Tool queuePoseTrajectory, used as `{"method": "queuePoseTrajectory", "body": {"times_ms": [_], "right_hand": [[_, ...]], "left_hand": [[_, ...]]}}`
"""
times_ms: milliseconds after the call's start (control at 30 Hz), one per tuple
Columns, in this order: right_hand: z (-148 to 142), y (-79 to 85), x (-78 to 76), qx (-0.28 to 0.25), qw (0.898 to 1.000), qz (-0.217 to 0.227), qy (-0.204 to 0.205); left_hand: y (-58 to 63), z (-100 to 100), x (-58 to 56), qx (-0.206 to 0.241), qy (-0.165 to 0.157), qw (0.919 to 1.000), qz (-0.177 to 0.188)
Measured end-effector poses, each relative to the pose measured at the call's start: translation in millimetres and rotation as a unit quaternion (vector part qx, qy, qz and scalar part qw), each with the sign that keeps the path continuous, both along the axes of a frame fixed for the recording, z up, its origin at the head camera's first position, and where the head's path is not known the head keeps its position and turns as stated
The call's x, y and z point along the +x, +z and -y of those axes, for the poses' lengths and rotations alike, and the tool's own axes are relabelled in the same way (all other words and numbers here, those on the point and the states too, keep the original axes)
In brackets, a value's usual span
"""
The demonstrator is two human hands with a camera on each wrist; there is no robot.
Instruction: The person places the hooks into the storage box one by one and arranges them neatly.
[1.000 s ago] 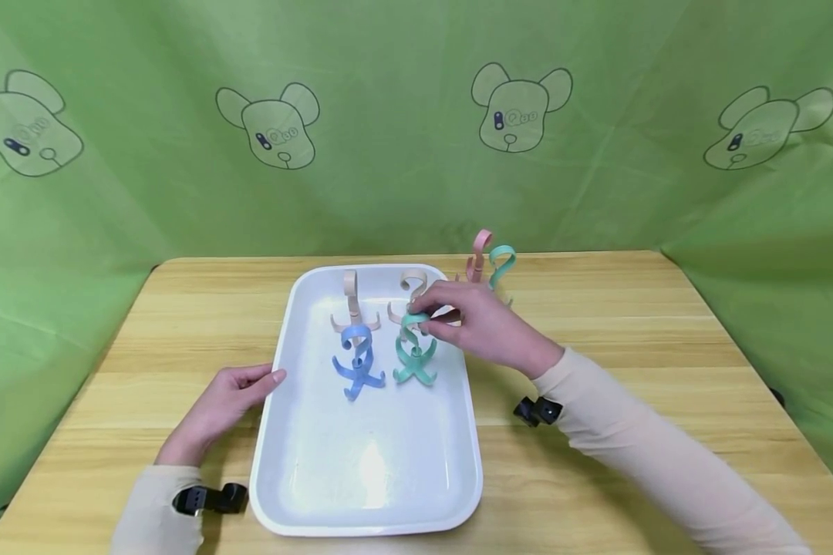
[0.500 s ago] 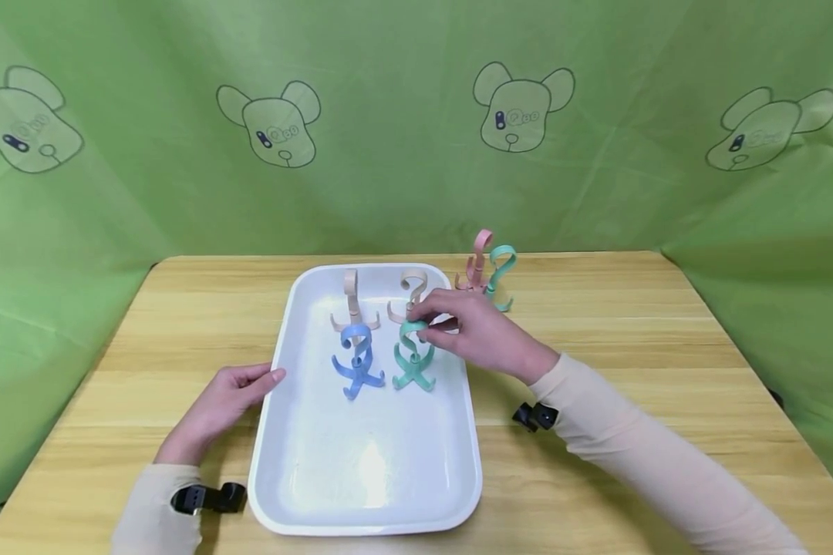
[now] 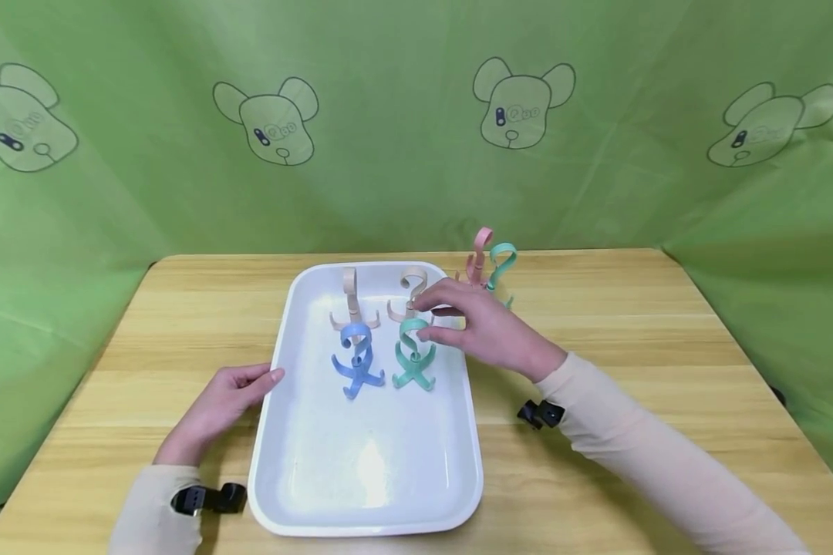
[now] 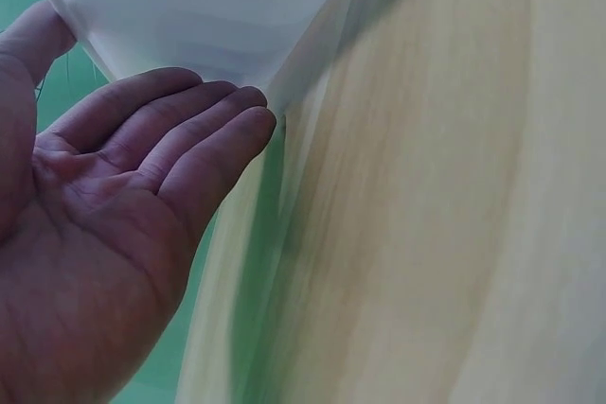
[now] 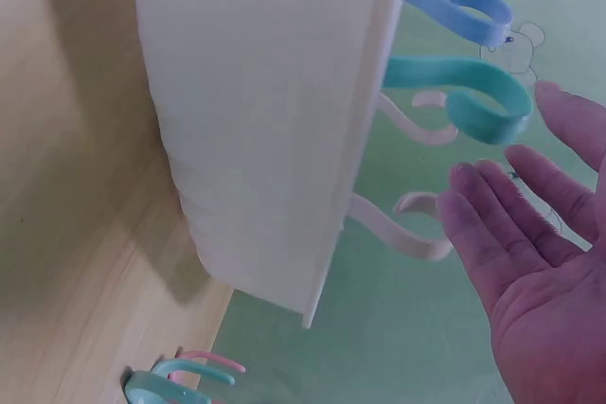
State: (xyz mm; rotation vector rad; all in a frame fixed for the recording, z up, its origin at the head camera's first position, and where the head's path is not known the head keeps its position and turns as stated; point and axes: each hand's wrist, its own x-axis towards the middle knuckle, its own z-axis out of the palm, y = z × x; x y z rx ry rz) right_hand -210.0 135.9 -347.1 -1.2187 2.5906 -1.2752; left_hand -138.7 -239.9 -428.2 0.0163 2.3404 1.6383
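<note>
A white tray (image 3: 361, 470) holds several plastic claw hooks, each with a curled top and upturned prongs. My left hand (image 3: 225, 405) holds the tray's left side, thumb over the rim and fingers against the outer wall. In the tray stand a blue hook (image 3: 357, 370), a green hook (image 3: 414, 368) and two beige hooks, one at the back left (image 3: 352, 301) and one at the back right (image 3: 406, 312). My right hand (image 3: 482, 324) is spread beside the green hook's curl (image 5: 492, 130), thumb and fingers apart with nothing between them. Its fingers partly cover the right beige hook.
A pink hook (image 3: 480, 258) and a teal hook (image 3: 503, 262) stand on the wooden table (image 3: 597, 324) behind the tray's right corner, partly hidden by the right hand. A green curtain (image 3: 389, 185) hangs behind the table.
The right hand pinched the green hook's curl, lowered it slightly toward the viewer, then let go; thumb and fingers now stand apart. The left hand stays put on the tray.
</note>
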Motion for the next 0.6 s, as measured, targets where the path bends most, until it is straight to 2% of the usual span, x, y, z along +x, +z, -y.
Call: {"method": "queuePoseTrajectory", "body": {"times_ms": [233,433,600], "right_hand": [[-10.2,4.9,-2.5,-0.031,0.999,-0.005,-0.042],[-19.4,10.0,-2.2,-0.038,0.996,0.004,-0.079],[-28.9,12.6,-4.3,-0.041,0.994,-0.007,-0.103]], "left_hand": [[-0.2,0.3,0.4,0.001,0.001,1.0,0.0],[-0.6,0.6,0.7,-0.006,0.003,1.0,-0.002],[-0.6,0.1,-0.6,-0.002,0.002,1.0,-0.003]]}}
